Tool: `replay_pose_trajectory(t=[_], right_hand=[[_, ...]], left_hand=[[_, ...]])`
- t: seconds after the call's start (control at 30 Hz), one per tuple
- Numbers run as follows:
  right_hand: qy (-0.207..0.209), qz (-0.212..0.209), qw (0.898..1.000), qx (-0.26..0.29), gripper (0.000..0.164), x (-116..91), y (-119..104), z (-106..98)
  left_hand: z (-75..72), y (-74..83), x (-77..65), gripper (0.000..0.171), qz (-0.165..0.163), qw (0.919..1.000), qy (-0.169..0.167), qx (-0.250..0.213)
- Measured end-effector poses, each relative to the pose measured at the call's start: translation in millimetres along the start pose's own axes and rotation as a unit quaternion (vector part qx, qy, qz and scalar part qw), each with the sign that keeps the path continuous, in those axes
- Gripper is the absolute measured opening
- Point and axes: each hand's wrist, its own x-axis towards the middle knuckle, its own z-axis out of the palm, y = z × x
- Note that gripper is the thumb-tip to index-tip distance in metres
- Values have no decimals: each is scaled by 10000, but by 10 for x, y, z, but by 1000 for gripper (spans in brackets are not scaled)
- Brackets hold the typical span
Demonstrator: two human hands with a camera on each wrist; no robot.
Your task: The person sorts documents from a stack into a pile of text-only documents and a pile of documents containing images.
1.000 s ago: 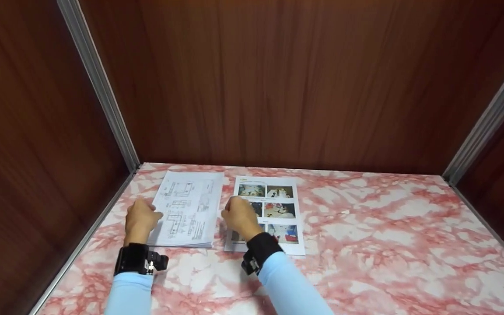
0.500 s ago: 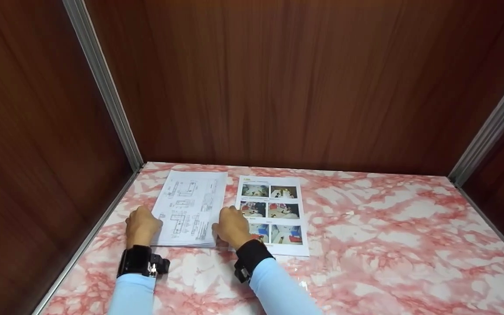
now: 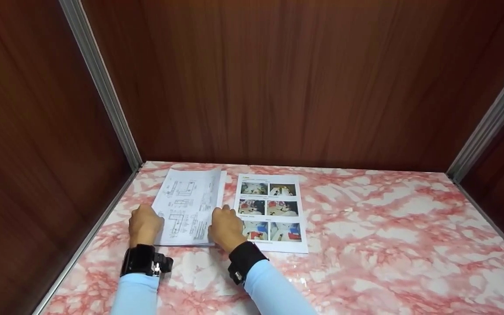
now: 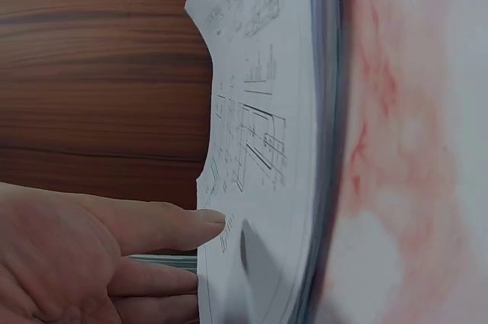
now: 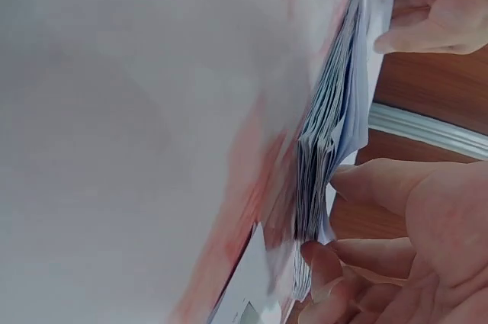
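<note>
Marbled table: two hands touching one paper stack.

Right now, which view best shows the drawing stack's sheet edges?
Right wrist: the drawing stack's sheet edges face that camera, many layers distinct. Left wrist gives a narrow, blurred band of them; head shows mostly the printed top, only a thin near edge.

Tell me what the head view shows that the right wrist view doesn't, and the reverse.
Only the head view: the drawing on the top sheet, all six photos on the neighbouring page, light blue sleeves and black wrist straps.

Only the right wrist view: the palm side of the right grip and a close look at the layered page edges.

Both: the paper stack, left grip, marbled tabletop and brown panels.
</note>
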Motion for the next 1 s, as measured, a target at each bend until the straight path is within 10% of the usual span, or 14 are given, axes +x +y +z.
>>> replay_pose_trajectory(t=[0.27,0.63,1.0], right_hand=[[72,-14,9986,527,12,-24,35,-39],[-889,419,9831,1545,20,-111,139,-238],[-486,404,9734,2204,10,-146,180,-241]], left_hand=[[-44,41,-44,28,-19,9999,110,17],[-128,35,-138,30,-238,9992,-318,-15],[-98,16,-178,34,-128,9988,-452,119]])
